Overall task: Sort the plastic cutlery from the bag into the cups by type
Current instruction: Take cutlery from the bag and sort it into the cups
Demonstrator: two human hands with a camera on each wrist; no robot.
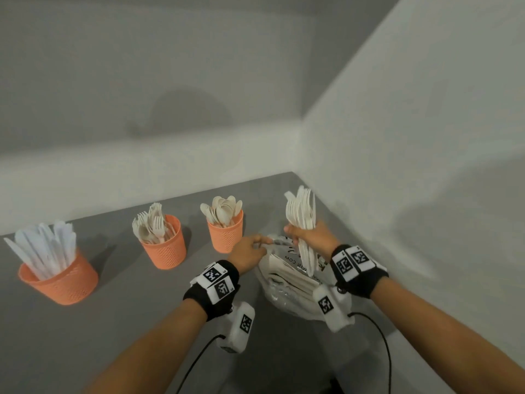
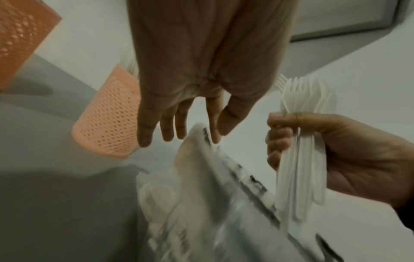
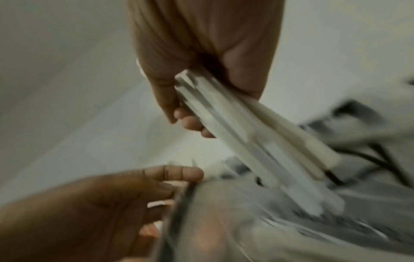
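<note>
Both forearms fill the bottom of the head view, wrist cams strapped on w/ cables trailing. Right hand [image 1: 308,237] is fisted round a thick bundle of forks [image 1: 302,211], tines up, handles hanging down over the bag [image 1: 287,280]. Left hand [image 1: 250,250] is at the bag's mouth edge; in the left wrist view its fingers [image 2: 168,127] look fairly straight and loose, tips touching or just at the plastic rim. Can't tell if they really pinch it, since the right wrist view is too blurred.

Bag sits on the grey table [image 1: 127,322] near the corner, more cutlery visible inside, so sorting isn't done. Three orange cups stand to the left: knife cup [image 1: 61,280] far left, fork cup [image 1: 164,245] in the middle, spoon cup [image 1: 225,231] just beside the left hand.

Risks, as I judge them:
- Bundle is big and the handles fan out below the fist; a slack grip could let a few forks slide back into the bag or onto the table.
- Fork cup is already fairly full, and lies past the spoon cup. Dropping the whole lot in at once may jam on the forks already standing there, spill some, or tip the light cup.
- Crossing over the spoon cup w/ dangling handles could knock it.
- If the left hand isn't holding the bag, it may drag or collapse.
</note>
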